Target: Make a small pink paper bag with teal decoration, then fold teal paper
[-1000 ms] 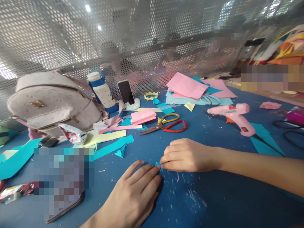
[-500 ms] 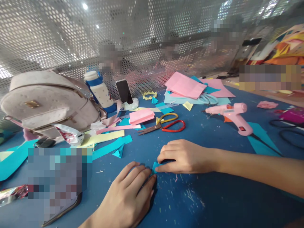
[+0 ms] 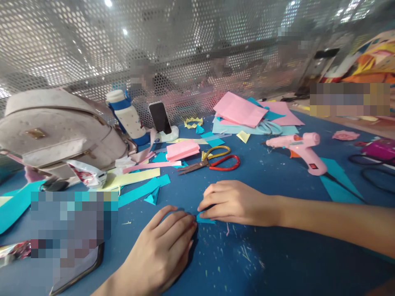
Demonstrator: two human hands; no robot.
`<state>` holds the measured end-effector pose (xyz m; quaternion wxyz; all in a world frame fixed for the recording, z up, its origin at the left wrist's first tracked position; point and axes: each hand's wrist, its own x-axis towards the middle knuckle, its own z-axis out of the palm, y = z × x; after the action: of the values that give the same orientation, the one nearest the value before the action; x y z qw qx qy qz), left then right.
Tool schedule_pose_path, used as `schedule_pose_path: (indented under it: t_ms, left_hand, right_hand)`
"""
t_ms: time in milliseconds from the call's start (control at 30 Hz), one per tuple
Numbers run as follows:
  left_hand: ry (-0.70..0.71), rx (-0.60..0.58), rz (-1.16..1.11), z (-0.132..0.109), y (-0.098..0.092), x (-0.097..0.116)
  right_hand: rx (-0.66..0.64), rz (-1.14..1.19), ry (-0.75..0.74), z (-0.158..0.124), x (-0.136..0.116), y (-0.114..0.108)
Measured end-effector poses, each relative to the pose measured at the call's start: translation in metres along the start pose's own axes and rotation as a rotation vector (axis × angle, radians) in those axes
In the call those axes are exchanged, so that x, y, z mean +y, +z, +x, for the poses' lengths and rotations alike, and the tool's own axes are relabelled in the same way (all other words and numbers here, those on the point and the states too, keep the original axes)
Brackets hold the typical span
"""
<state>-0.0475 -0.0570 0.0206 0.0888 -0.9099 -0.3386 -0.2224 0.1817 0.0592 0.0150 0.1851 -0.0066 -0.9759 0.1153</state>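
Note:
A small piece of blue paper (image 3: 205, 219) lies on the dark blue tabletop, partly covered by fingers. My right hand (image 3: 236, 203) is curled with its fingertips pressing on the paper from above. From the left, my left hand (image 3: 163, 246) reaches the paper's near end, fingers bent and close together; its thumb side is partly hidden. Beyond my hands lie scissors (image 3: 212, 160) with one yellow and one red handle. A folded blue paper triangle (image 3: 152, 197) rests left of them, close to blue paper strips (image 3: 132, 197).
A pink glue gun (image 3: 304, 150) lies at the right, its cord trailing toward me. Pink paper sheets (image 3: 240, 109) are piled at the back. A backpack (image 3: 55, 135), a bottle (image 3: 128, 117) and a propped phone (image 3: 159, 118) stand along the mesh wall. Another phone lies front left.
My right hand's fingers have shifted slightly left over the blue paper, and more of the paper shows below them. My left hand has moved a little left.

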Motion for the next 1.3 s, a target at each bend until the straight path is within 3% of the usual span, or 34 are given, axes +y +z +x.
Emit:
schedule_pose_path:
  t_ms: [167, 433, 700, 933, 1100, 1300]
  left_hand:
    - [0.060, 0.034, 0.095, -0.001, 0.002, 0.007]
    - [0.084, 0.020, 0.267, -0.006, 0.007, 0.021]
    - [-0.003, -0.003, 0.219, -0.005, 0.006, 0.021]
    - [-0.031, -0.029, 0.103, 0.001, 0.000, 0.018]
    - [-0.080, -0.003, -0.079, 0.002, -0.001, 0.008]
    - [-0.349, -0.096, -0.192, 0.010, 0.012, 0.002]
  right_hand:
    - [-0.019, -0.162, -0.049, 0.001, -0.004, 0.001]
    - [0.014, -0.197, -0.042, 0.000, -0.008, 0.004]
    - [0.060, -0.297, -0.005, 0.001, -0.014, 0.005]
    - [-0.045, -0.380, 0.007, 0.001, -0.022, -0.001]
    - [0.069, -0.240, 0.004, -0.003, -0.019, -0.001]
    - [0.137, 0.150, 0.139, 0.001, -0.012, 0.001]
